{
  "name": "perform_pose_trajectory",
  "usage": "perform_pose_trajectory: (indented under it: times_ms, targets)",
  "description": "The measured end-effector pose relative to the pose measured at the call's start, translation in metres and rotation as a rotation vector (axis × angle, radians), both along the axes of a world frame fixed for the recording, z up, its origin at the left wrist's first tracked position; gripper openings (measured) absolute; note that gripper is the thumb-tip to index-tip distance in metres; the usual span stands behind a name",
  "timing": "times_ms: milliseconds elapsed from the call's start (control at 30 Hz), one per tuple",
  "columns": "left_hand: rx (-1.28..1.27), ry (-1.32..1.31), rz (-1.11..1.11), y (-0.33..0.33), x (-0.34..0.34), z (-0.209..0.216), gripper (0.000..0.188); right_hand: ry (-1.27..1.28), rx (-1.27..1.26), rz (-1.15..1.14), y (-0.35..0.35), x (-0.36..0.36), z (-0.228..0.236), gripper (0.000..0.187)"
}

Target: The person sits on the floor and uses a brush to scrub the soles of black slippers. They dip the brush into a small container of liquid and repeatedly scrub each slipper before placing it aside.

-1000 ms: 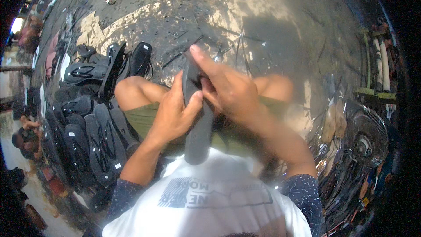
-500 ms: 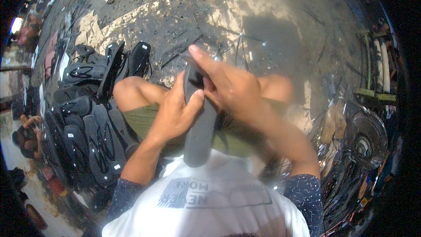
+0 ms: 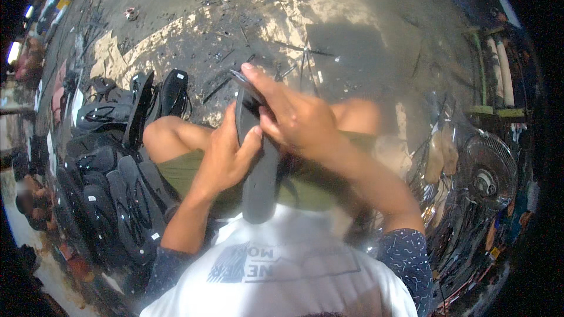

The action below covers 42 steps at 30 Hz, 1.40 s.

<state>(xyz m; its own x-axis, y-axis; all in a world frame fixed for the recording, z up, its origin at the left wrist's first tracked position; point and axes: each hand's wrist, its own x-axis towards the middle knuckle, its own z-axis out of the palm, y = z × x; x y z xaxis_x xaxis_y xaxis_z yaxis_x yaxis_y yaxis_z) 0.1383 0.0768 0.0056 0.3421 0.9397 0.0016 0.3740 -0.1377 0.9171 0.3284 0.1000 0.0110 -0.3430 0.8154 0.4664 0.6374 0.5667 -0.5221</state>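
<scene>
A dark grey sandal sole stands lengthwise in front of my chest, its near end against my white shirt. My left hand is closed round its left edge, thumb on the upper face. At the sole's far end, my right hand holds a dark strap-like piece with a shiny tip. The index finger lies stretched along that piece, and the other fingers curl beside the sole. Where the piece meets the sole is partly hidden by my right hand.
Black sandals are heaped on the floor to my left. A fan stands on the right near a tangle of dark strips. Torn brown cardboard lies ahead. Another person sits at the far left.
The view has shifted slightly, so the surroundings sit further left. Both hands keep their grip on the sole, and the shiny tip of the strap-like piece shows more clearly beyond my right index finger.
</scene>
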Motion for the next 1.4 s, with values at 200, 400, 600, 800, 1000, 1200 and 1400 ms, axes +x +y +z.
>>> perform_pose_trajectory:
  times_ms: [200, 400, 600, 800, 1000, 1200, 1400]
  targets:
    - [-0.14, -0.153, 0.025, 0.001, 0.003, -0.005, 0.047, 0.093, -0.118, -0.023, 0.005, 0.007, -0.007, 0.079]
    - [-0.116, -0.166, 0.049, 0.003, 0.004, -0.01, 0.046, 0.125, -0.204, -0.036, -0.008, 0.005, 0.002, 0.074]
    - [-0.212, -0.247, 0.209, 0.023, -0.011, -0.024, 0.046, 0.478, -0.53, 0.056, -0.029, 0.001, 0.028, 0.064]
    - [-0.472, -0.768, 0.336, 0.011, -0.03, -0.006, 0.051, 0.254, -0.31, -0.773, -0.008, 0.194, 0.001, 0.051]
    - [-0.528, -1.589, 0.085, 0.006, -0.056, -0.01, 0.073, -0.582, -0.947, -0.949, -0.085, 0.366, -0.162, 0.055]
    - [-0.324, -1.414, 0.197, -0.022, -0.121, 0.003, 0.082, 0.005, -0.285, -0.709, 0.033, 0.183, -0.105, 0.036]
    - [-0.046, 0.266, 0.518, -0.071, -0.098, -0.019, 0.099, -0.284, -0.718, -0.522, 0.099, 0.048, -0.191, 0.041]
